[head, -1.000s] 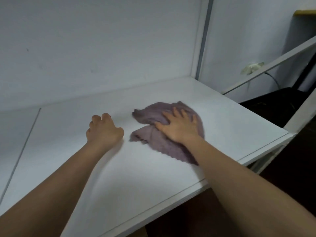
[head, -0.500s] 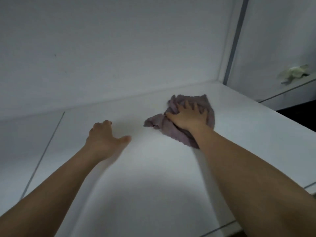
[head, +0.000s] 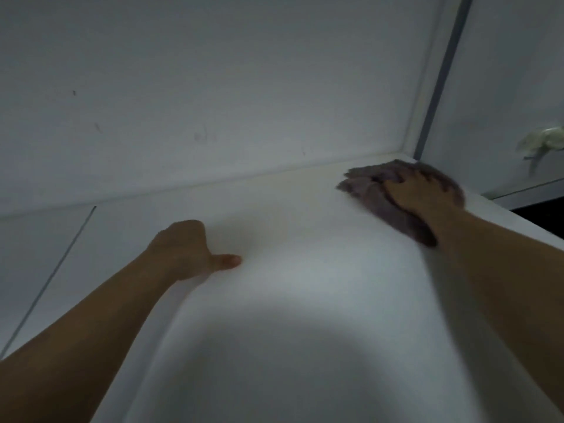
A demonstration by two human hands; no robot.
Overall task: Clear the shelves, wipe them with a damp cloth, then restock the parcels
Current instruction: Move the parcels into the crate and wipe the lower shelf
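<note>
While the right hand [head: 419, 192] presses flat, fingers spread, on the crumpled purple-grey terry cloth [head: 381, 190] at the far right back corner of the smooth white shelf [head: 305, 285], the head view shows the main risk plainly: the cloth sits right at the shelf's side edge, and a stroke carried too far right would, I think, drag it off the shelf. The bunched folds could also leave the corner seam against the pale back wall [head: 213, 87] unwiped. The left hand [head: 183, 248] rests on the bare shelf well apart from the cloth, thumb out; its fingers seem curled under and hold nothing, though blur hides the detail. With the person leaning in that far, a damp surface under the bracing hand might let it slip. No parcels are in sight.
</note>
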